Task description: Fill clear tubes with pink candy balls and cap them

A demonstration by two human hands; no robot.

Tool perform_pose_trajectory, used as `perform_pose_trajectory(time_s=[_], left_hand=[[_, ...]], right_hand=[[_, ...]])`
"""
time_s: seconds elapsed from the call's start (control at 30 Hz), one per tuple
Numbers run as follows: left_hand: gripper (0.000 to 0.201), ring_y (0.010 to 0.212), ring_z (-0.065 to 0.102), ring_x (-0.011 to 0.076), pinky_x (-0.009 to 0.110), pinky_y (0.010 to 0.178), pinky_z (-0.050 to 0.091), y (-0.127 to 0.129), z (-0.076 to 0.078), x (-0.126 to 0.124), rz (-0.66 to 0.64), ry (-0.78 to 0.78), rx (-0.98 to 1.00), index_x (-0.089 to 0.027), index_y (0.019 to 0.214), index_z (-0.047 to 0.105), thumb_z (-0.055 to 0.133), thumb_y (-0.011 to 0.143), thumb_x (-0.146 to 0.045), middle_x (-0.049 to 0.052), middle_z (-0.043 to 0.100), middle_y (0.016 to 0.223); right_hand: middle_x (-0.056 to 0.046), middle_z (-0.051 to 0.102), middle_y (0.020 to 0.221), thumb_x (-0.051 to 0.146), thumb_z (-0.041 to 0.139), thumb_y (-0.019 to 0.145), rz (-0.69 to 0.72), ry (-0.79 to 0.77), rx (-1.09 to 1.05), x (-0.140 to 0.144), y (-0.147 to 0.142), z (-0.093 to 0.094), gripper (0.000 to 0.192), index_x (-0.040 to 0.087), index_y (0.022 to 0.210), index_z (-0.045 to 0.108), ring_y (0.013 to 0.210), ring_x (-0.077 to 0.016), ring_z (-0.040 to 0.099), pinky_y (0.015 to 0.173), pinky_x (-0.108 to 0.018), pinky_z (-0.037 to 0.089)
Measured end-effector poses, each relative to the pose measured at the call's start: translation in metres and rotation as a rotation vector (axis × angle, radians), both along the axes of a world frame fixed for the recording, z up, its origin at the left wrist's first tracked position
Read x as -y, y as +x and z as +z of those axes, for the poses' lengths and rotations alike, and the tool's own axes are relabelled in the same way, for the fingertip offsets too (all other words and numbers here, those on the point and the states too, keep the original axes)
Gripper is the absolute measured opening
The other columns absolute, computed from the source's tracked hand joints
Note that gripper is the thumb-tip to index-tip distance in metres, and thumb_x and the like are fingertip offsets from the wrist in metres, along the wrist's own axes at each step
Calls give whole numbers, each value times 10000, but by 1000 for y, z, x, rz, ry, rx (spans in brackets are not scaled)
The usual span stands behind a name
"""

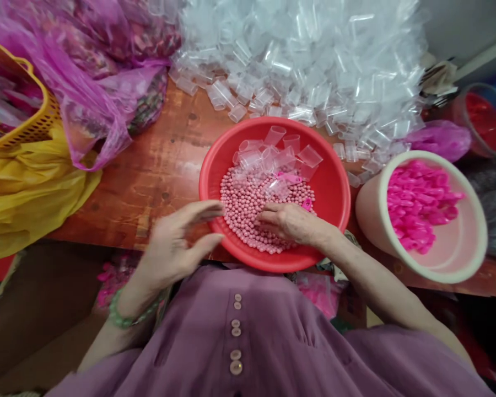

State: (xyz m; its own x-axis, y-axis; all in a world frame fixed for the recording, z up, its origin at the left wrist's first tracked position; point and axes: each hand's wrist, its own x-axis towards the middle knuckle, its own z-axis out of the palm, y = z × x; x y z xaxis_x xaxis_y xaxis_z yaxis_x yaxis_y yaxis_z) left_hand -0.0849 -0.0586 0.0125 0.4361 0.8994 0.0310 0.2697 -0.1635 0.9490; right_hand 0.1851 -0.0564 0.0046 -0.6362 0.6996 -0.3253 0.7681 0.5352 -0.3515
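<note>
A red plastic basin (275, 263) stands before me, its bottom covered with small round pink beads (243, 204). My right hand (287, 220) reaches in from the right, fingers bunched together and down among the beads; what is between the fingertips is hidden. Beside the basin's left rim, my left hand (176, 240) is open, thumb apart from the fingers, with nothing in it. Short clear plastic tubes (310, 156) lie piled on the beads at the far side of the basin. Two bright pink plastic pieces, one a flat strip (289, 177), rest near them.
A large heap of clear tubes (297, 71) covers the back of the wooden table (149, 176). On the right leans a white bucket (475, 248) with bright pink plastic parts (421, 204). Purple bags (99, 99), a yellow basket (49, 110) and a yellow bag (28, 193) crowd the left.
</note>
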Motion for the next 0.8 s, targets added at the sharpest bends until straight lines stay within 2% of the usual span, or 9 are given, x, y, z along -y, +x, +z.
perform_pose_trajectory(time_s=[0.1,0.2,0.27,0.37,0.43,0.53,0.6,0.67,0.8], left_hand=[[642,1261,580,269,413,1094,440,41,-2,-13,-300,53,-65,-122,1383,487,700,826,-361,178,583,1386],[564,1190,615,261,404,1032,471,69,-6,-24,-431,41,-100,-114,1377,484,626,874,-324,171,631,1312],[418,1037,668,221,350,932,510,80,-9,-28,-448,-11,-73,-131,1298,553,563,899,-253,112,710,1121],[331,921,666,179,295,862,509,86,-13,-32,-408,-65,10,-147,1209,622,539,902,-238,37,713,895],[385,856,650,163,282,823,507,87,-15,-34,-369,-118,45,-133,1245,611,570,889,-274,21,695,839],[419,812,634,147,267,776,507,85,-15,-35,-312,-244,135,-108,1229,620,614,857,-302,44,701,891],[344,828,633,147,259,777,506,83,-12,-36,-290,-300,221,-111,1117,664,641,835,-307,59,705,926],[273,818,629,145,258,770,507,81,-8,-36,-284,-321,261,-120,1017,679,661,822,-310,57,700,898],[251,906,654,161,276,834,513,77,-4,-34,-283,-293,273,-139,1029,643,654,843,-307,82,702,994]], right_hand=[[-73,657,866,270,502,983,-90,116,-213,0,6,15,228,125,1013,675,753,-146,608,691,-257,445],[-66,705,887,294,522,977,-134,168,-392,2,12,31,224,150,1044,679,790,-142,650,716,-249,482],[-55,733,900,279,530,973,-158,193,-452,5,12,36,201,166,1024,688,800,-132,674,722,-239,502],[-49,749,867,276,536,969,-220,298,-473,10,11,35,194,173,955,700,786,-132,688,719,-240,521],[-41,740,819,306,561,956,-277,360,-484,12,11,33,203,177,884,700,743,-129,676,688,-235,516],[-23,712,744,323,601,933,-408,425,-493,12,21,31,212,173,813,691,665,-117,642,647,-223,492],[-32,717,761,291,601,928,-493,436,-402,8,33,32,184,161,837,694,671,-127,643,657,-232,481],[-61,729,813,246,572,931,-535,375,-178,4,46,32,168,147,879,698,719,-156,659,687,-256,470],[-116,727,914,170,497,933,-518,192,288,3,64,34,197,128,972,685,822,-207,677,715,-284,446]])
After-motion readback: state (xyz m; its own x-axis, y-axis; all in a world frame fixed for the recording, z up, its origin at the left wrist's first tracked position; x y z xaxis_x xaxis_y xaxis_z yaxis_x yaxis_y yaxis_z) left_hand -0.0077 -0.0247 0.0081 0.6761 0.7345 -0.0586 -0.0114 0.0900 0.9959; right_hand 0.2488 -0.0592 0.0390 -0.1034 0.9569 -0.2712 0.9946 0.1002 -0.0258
